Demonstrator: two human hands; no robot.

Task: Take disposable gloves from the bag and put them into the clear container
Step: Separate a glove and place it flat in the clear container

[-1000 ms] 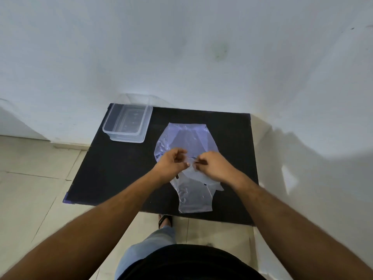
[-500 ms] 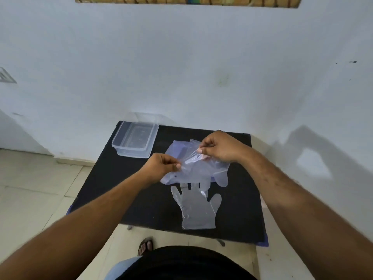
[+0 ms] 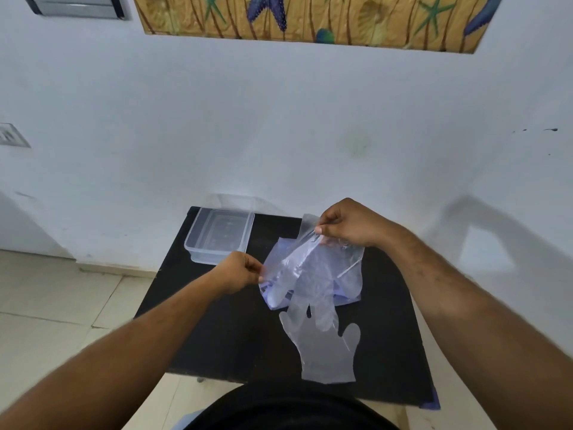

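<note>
A clear plastic bag (image 3: 347, 274) with a bluish tint hangs above the black table (image 3: 223, 330). My left hand (image 3: 240, 271) pinches the bag's left edge. My right hand (image 3: 347, 226) is raised higher and pinches a thin clear glove (image 3: 305, 243) that comes up out of the bag. Another clear disposable glove (image 3: 325, 352) lies flat on the table near the front edge, fingers pointing away from me. The clear container (image 3: 221, 234) stands without a lid at the table's far left corner, with nothing visible inside.
A white wall rises right behind the table. A patterned picture (image 3: 310, 20) hangs high on it. Tiled floor (image 3: 55, 305) lies to the left. My dark-clothed lap (image 3: 288, 408) is below the table's front edge.
Both hands have lifted the bag off the table. My right hand has risen up and away, drawing a glove out of the bag. The camera has tilted upward.
</note>
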